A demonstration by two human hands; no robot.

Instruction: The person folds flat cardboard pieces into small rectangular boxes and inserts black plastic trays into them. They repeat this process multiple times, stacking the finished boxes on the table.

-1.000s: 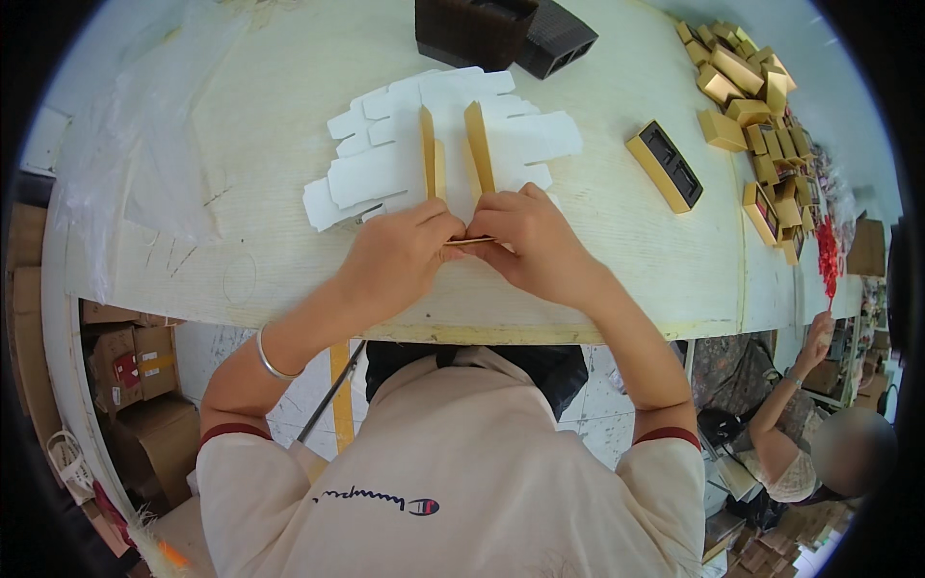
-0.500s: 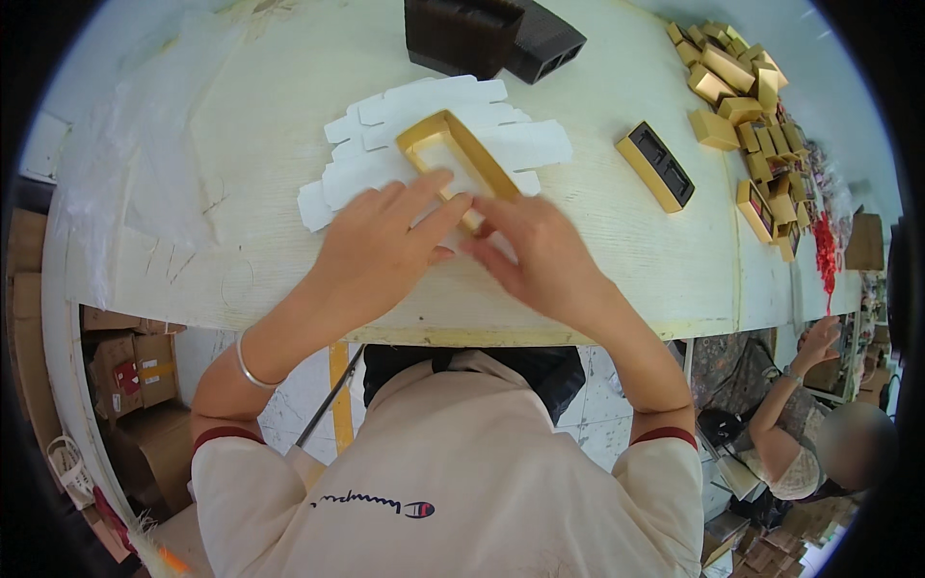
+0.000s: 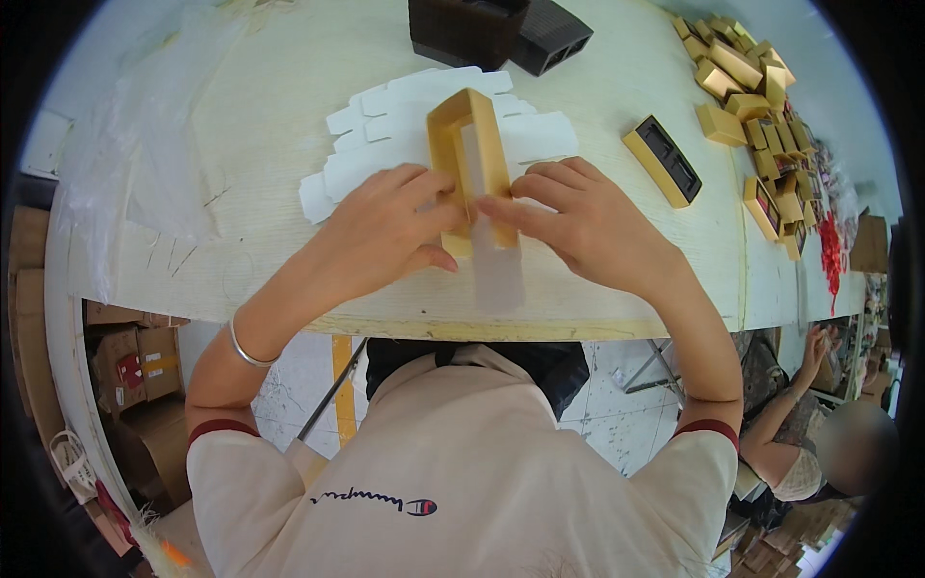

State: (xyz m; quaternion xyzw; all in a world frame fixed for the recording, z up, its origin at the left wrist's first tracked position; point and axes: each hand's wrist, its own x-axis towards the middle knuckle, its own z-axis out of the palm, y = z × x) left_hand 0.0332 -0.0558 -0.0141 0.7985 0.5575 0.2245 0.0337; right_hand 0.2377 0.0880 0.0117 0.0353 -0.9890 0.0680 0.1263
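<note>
Between my hands, a narrow open gold box (image 3: 498, 154) stands over a stack of flat white cardboard pieces (image 3: 364, 175). A pale translucent strip (image 3: 499, 281) runs along its inside and out past its near end. My left hand (image 3: 381, 231) grips the box's left wall with bent fingers, some of them inside. At the right wall, my right hand (image 3: 593, 226) has its thumb reaching over the edge to the strip and its fingers bent outside. To the right lies another gold box (image 3: 650, 169) fitted with a black insert.
Two black ribbed trays (image 3: 549, 39) stand at the far edge. Many gold boxes (image 3: 732, 63) are heaped at the far right, beside red tassels (image 3: 830, 252). Clear plastic film (image 3: 145, 144) covers the left side. A co-worker (image 3: 785, 433) sits at the lower right.
The gold box has turned more upright in view, its far end swinging right. My hands have moved apart, the right one outward. The translucent strip now shows beyond the box's near end.
</note>
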